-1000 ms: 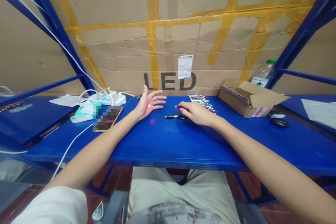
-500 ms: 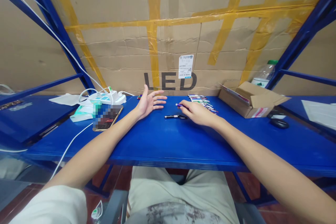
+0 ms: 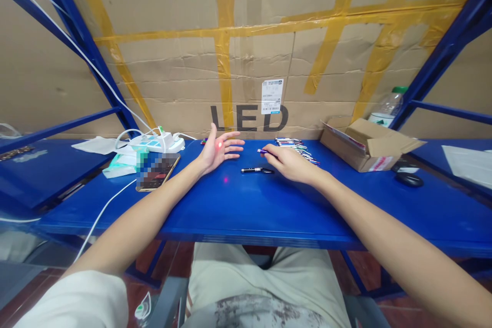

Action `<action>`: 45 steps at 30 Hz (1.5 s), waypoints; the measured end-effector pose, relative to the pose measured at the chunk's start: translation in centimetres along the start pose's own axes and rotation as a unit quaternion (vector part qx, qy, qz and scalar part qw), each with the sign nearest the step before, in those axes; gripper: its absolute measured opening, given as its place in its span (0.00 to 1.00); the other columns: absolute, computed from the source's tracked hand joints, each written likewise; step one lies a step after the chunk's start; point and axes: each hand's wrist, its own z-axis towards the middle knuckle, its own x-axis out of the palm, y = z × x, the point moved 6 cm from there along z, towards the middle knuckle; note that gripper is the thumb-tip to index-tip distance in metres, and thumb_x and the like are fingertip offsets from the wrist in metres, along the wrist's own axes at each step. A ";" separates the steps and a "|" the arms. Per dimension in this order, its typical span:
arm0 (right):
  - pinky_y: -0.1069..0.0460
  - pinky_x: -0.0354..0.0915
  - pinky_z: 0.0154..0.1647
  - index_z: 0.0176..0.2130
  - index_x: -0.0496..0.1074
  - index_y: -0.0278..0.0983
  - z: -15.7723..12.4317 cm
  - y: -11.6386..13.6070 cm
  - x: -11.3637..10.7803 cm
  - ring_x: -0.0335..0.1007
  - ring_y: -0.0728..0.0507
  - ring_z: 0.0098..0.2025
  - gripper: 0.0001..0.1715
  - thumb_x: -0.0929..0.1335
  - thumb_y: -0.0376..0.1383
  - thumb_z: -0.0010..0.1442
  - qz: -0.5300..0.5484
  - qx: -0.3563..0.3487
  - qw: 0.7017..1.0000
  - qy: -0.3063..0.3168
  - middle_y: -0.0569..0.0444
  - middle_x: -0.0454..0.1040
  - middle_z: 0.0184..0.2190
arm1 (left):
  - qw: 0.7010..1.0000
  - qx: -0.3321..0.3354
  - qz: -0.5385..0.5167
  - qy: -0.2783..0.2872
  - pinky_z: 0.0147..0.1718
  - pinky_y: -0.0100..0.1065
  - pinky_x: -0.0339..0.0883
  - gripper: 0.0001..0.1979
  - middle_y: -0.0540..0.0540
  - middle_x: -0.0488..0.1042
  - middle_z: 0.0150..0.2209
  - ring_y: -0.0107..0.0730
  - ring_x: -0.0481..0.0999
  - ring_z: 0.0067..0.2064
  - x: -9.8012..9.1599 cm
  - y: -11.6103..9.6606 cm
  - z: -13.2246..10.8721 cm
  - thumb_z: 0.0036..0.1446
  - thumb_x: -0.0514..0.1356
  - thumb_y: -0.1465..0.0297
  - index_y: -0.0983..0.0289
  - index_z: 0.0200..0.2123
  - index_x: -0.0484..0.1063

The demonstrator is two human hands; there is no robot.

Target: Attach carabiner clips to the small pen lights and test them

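My right hand is closed round a purple laser pointer, whose tip sticks out to the left; the rest is hidden by the fingers. Palm turned toward it, my left hand is open with fingers spread and nothing in it. A bright red laser spot shines on that palm, and a fainter pink spot shows on the table below. Between the hands, a black laser pointer with a dark strap lies on the blue table. Several slim pens or pointers lie in a row behind my right hand.
At the right stand an open cardboard box, a black mouse and a bottle. To the left are a phone, a tissue pack and a white power strip with cables. A large cardboard sheet closes off the back.
A red spot has appeared on my left palm, and a pink one on the table. Both hands have stayed practically in place.
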 end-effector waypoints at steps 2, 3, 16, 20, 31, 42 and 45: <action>0.43 0.70 0.57 0.57 0.74 0.39 0.0 -0.1 0.0 0.81 0.35 0.55 0.19 0.59 0.41 0.80 -0.004 0.005 1.000 -0.003 0.43 0.83 0.56 | 1.000 0.000 0.002 0.001 0.48 0.45 0.78 0.51 0.70 0.81 0.58 0.55 0.82 0.56 0.0 0.0 0.0 0.67 0.39 0.30 0.64 0.64 0.75; 0.43 0.70 0.57 0.57 0.74 0.39 0.0 -0.2 0.0 0.81 0.35 0.55 0.19 0.59 0.41 0.80 -0.007 0.009 1.000 -0.004 0.43 0.83 0.56 | 1.000 0.001 0.003 0.003 0.48 0.45 0.78 0.51 0.70 0.81 0.59 0.55 0.82 0.56 0.0 0.0 0.0 0.67 0.39 0.30 0.64 0.64 0.75; 0.43 0.69 0.58 0.58 0.74 0.37 0.0 0.2 0.0 0.80 0.35 0.57 0.19 0.59 0.40 0.80 -0.007 0.001 1.000 0.006 0.42 0.82 0.57 | 1.000 0.000 0.003 0.007 0.48 0.44 0.78 0.51 0.69 0.81 0.58 0.54 0.82 0.56 0.1 -0.1 0.0 0.67 0.38 0.30 0.64 0.63 0.75; 0.44 0.69 0.57 0.58 0.74 0.38 0.0 0.2 -0.1 0.80 0.36 0.56 0.19 0.59 0.40 0.80 -0.005 -0.009 1.000 0.008 0.43 0.83 0.57 | 1.000 -0.001 0.006 0.010 0.48 0.45 0.78 0.50 0.69 0.81 0.58 0.55 0.82 0.57 0.1 -0.1 0.0 0.67 0.38 0.30 0.64 0.63 0.75; 0.45 0.70 0.56 0.56 0.76 0.40 -0.2 0.8 0.2 0.80 0.36 0.53 0.19 0.60 0.42 0.80 0.019 -0.022 0.999 0.030 0.44 0.84 0.55 | 1.000 -0.002 0.004 0.013 0.49 0.46 0.78 0.51 0.70 0.81 0.59 0.56 0.81 0.57 0.1 -0.1 0.0 0.66 0.38 0.29 0.64 0.63 0.75; 0.43 0.71 0.56 0.57 0.78 0.40 -0.2 0.9 0.1 0.81 0.36 0.53 0.21 0.60 0.42 0.79 0.018 -0.026 0.999 0.029 0.44 0.84 0.54 | 1.000 -0.004 0.019 0.010 0.47 0.45 0.78 0.51 0.69 0.81 0.57 0.55 0.81 0.56 0.0 0.0 0.2 0.66 0.38 0.29 0.63 0.62 0.76; 0.42 0.70 0.61 0.61 0.77 0.41 -0.2 0.9 0.3 0.80 0.35 0.57 0.22 0.60 0.43 0.79 0.024 -0.042 0.998 0.027 0.46 0.83 0.59 | 0.998 -0.012 0.066 0.001 0.45 0.44 0.78 0.50 0.69 0.82 0.55 0.54 0.82 0.53 -0.2 0.7 0.6 0.65 0.41 0.29 0.63 0.60 0.77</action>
